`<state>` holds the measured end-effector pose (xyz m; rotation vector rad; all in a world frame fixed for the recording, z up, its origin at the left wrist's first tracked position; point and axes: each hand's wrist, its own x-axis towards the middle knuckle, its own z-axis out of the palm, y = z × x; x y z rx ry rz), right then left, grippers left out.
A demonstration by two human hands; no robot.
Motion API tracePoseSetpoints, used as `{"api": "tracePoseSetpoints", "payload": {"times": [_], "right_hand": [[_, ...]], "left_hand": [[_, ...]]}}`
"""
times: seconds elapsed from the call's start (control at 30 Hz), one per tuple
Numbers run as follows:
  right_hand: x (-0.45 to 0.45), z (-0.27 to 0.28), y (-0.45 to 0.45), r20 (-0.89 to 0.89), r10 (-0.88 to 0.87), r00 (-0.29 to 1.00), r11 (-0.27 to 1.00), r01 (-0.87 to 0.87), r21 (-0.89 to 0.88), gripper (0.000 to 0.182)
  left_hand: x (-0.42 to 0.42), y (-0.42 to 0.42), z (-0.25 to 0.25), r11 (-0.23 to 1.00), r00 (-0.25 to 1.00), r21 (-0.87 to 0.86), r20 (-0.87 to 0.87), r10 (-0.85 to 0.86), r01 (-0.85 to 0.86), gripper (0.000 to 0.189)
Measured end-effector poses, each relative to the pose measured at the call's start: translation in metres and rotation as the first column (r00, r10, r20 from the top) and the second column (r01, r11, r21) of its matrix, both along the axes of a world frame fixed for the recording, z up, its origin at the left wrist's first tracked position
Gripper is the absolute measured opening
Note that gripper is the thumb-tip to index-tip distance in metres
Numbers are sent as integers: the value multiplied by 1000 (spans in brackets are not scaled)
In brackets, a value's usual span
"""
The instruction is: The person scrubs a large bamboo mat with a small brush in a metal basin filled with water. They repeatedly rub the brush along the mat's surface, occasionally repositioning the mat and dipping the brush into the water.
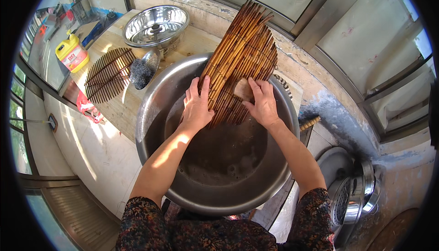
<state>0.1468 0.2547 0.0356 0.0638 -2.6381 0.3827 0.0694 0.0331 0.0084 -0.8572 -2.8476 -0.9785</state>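
Note:
A wet, brown mat of thin bamboo or reed sticks (245, 57) stands tilted in a large stainless steel basin (145, 127), its top rising above the far rim. Part of it is folded over on the left. My left hand (197, 108) grips the mat's lower left edge, with the fingers lying on its face. My right hand (263, 101) holds a light brown block or pad (243, 89) against the lower right face of the mat; its material is unclear. Dark, slightly foamy water (223, 155) lies in the basin below both hands.
On the wooden table (200, 40) are a shiny metal bowl (156, 28), a slatted rack (109, 74), a steel wool scourer (140, 73) on a perforated ladle (152, 60), and a yellow detergent jug (72, 52). Metal steamer pots (355, 196) stand at lower right. Windows line the far side.

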Motion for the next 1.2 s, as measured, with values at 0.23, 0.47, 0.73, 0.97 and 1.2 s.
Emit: {"api": "tracePoseSetpoints", "payload": {"times": [0.23,0.47,0.73,0.97,1.2], "right_hand": [[15,-14,-39,235,-30,972,991,-1,131,80],[-10,-12,-21,27,33,999,999,-32,-43,77],[16,-44,-84,342,168,925,982,-186,18,84],[-17,-27,-17,-85,109,990,989,-116,-91,74],[-25,-8,-41,-58,-172,983,985,169,-41,75]], "left_hand": [[-26,-10,-3,970,978,227,205,43,-91,88],[-42,-26,15,931,894,337,447,-25,-142,66],[-43,-25,8,947,938,278,341,62,-164,61],[-46,-31,11,956,979,214,49,196,-202,65],[-40,-22,7,976,977,71,59,203,-207,74]]}}
